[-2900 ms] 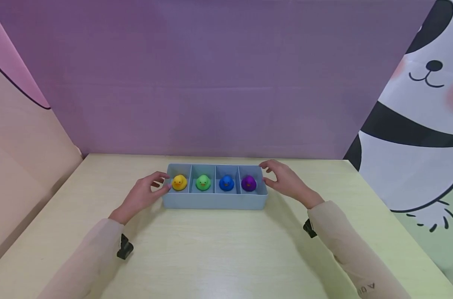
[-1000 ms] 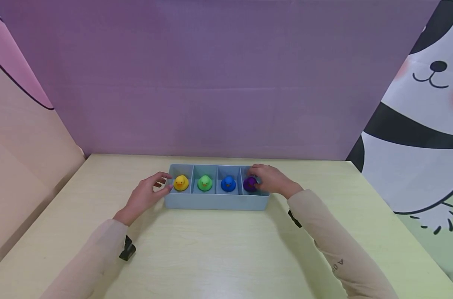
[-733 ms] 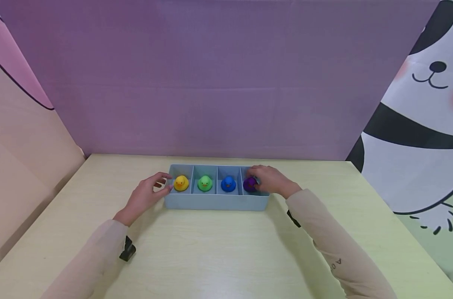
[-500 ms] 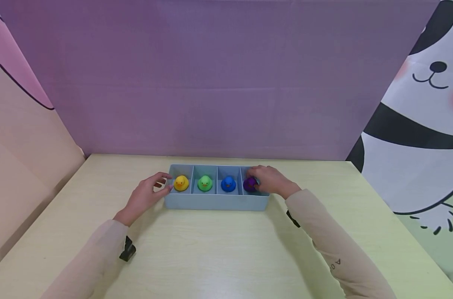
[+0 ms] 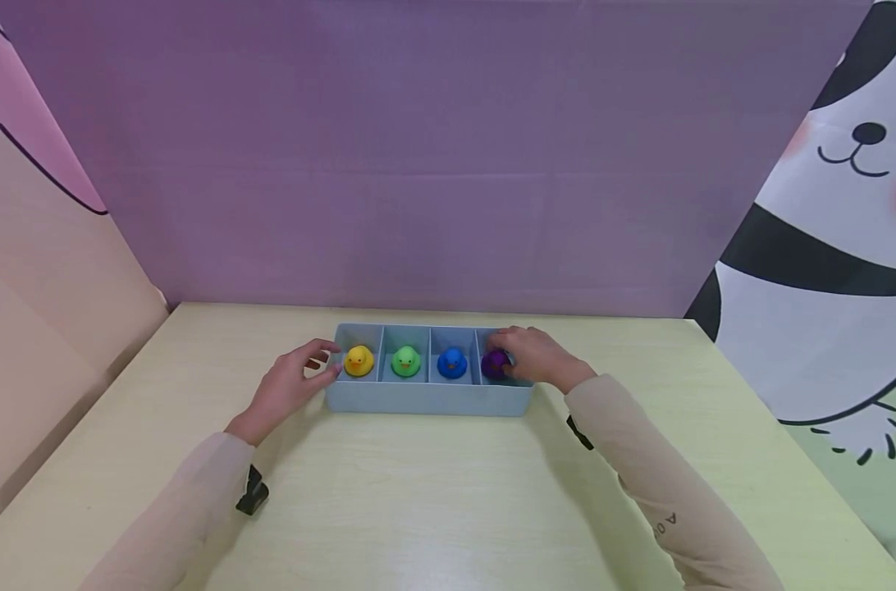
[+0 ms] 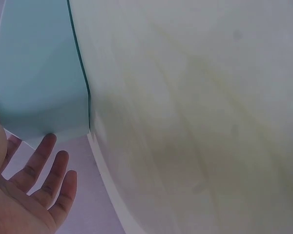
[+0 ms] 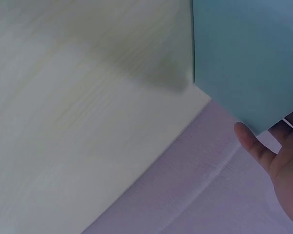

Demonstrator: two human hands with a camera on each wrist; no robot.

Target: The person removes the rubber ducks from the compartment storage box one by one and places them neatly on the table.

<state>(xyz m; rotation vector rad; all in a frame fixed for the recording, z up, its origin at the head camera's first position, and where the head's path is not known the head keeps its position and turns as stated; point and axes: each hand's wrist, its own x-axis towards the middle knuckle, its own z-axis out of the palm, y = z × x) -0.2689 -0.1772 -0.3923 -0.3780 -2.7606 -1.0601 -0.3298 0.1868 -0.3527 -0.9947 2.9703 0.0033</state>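
A light blue four-part box (image 5: pixel 429 400) stands on the table, with one rubber duck in each compartment. From left to right sit the yellow duck (image 5: pixel 358 361), green duck (image 5: pixel 406 361), blue duck (image 5: pixel 451 363) and purple duck (image 5: pixel 495 364). My right hand (image 5: pixel 540 357) reaches over the box's right end, thumb and fingers around the purple duck; in the right wrist view the box wall hides the duck. At the left end, my left hand (image 5: pixel 285 386) rests its loosely bent fingers against the box (image 6: pixel 44 73), holding nothing.
The pale wooden table (image 5: pixel 418 501) extends in front of the box and to both sides. Behind its far edge hangs a purple backdrop (image 5: pixel 433 164). A panda-print sheet (image 5: pixel 839 246) covers the right side.
My right hand has moved left from the box's right rim into the last compartment, onto the purple duck. It has stayed there over the last second. The left hand keeps its place.
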